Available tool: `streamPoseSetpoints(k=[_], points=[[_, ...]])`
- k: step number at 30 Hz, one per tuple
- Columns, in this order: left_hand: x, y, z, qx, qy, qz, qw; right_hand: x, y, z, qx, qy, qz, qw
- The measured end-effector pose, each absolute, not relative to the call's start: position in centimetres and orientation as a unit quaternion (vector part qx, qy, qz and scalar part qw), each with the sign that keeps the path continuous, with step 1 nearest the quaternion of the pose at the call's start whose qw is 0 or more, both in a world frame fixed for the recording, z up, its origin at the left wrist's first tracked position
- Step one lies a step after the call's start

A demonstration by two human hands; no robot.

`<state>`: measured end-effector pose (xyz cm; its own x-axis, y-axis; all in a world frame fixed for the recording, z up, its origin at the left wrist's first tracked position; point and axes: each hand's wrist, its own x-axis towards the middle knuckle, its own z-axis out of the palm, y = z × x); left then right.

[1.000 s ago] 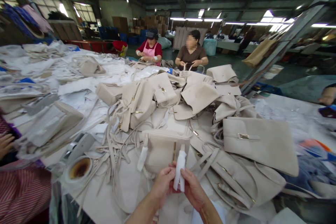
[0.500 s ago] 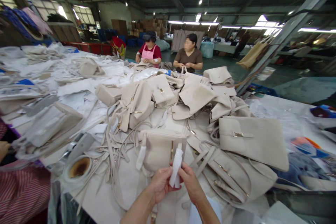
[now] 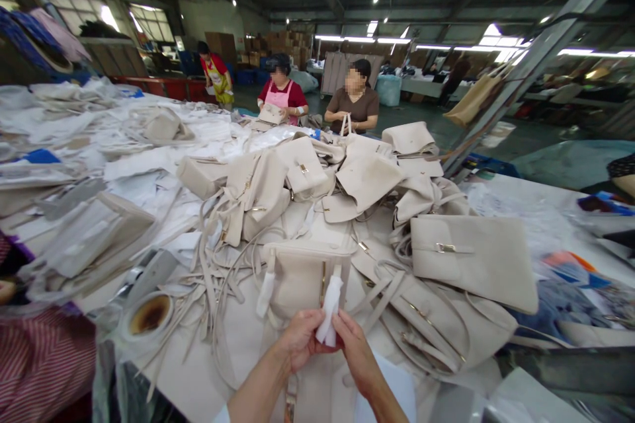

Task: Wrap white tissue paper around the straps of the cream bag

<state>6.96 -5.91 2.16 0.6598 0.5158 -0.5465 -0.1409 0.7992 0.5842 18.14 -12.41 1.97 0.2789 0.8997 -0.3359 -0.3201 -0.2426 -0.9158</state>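
1. I have the left hand (image 3: pixel 296 342) reaching up from the lower left, fingers curled inward, its thumb and fingertips pinching the left side of a white wrap (image 3: pixel 331 304).
2. I have the right hand (image 3: pixel 355 345) angled in from the lower right, nearly mirroring it, pinching the wrap's right side.
3. The hands sit close together, both clamped on the wrap's lower part, with the forearms converging toward it. I cannot tell how the hidden fingers lie behind.
4. The wrap surrounds a strap (image 3: pixel 337 270) of the bag (image 3: pixel 296 281), which rests just beyond the fingertips; a gold zip (image 3: pixel 323 281) runs beside the strap.
5. A second wrap (image 3: pixel 266 292) hangs beyond the left hand, slightly to its left, untouched.
6. Near the left wrist I see a buckle (image 3: pixel 290 404); a pale sheet (image 3: pixel 389 380) lies beside the right forearm.
7. Loose straps (image 3: pixel 198 297) tangle left of the left hand; a flap bag (image 3: pixel 489 261) lies well right of the right hand.
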Motion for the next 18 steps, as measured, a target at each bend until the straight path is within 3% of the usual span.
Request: streamPoseSetpoints(k=[3, 13, 18], points=[[6.8, -5.7, 2.3, 0.258, 0.361, 0.184, 0.877, 18.6, -12.8, 2.8, -0.535, -0.283, 0.569, 0.556], [6.4, -5.9, 2.1, 0.314, 0.373, 0.174, 0.855, 16.7, -11.9, 0.3, -0.708, -0.339, 0.369, 0.498], [6.9, -6.1, 1.2, 0.344, 0.401, 0.188, 0.828, 17.1, -11.8, 2.0, -0.642, -0.321, 0.471, 0.513]])
